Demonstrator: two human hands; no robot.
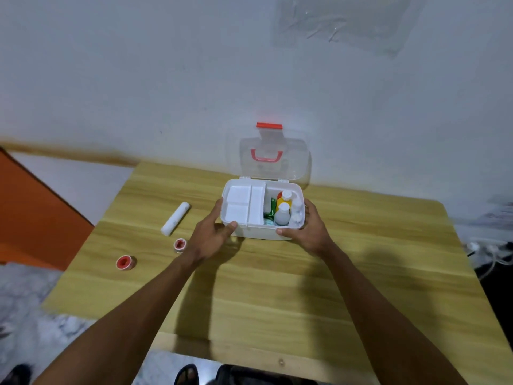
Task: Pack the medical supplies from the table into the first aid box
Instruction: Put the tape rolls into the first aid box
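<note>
L edge of table (249,287): outer tape roll (125,262), red-cored, lies alone. Bandage roll (175,218) and inner tape roll (180,245) lie nearer the box but apart from it. All 3 are loose, so prob. not yet packed.

Left grip (211,232) clasps the L end of the first aid box (261,232), fingers curled on the side wall, thumb on the front rim. The box sits mid-table w/ clear lid (274,159) swung up and back, leaving the inside open for loading. White tray (244,204) fills the L half; bottles (283,209) and a green pkg stand in the R half.

Right grip (311,229) clasps the R end likewise, thumb on the front edge. The 2-sided hold looks meant to steady or shift the box.
</note>
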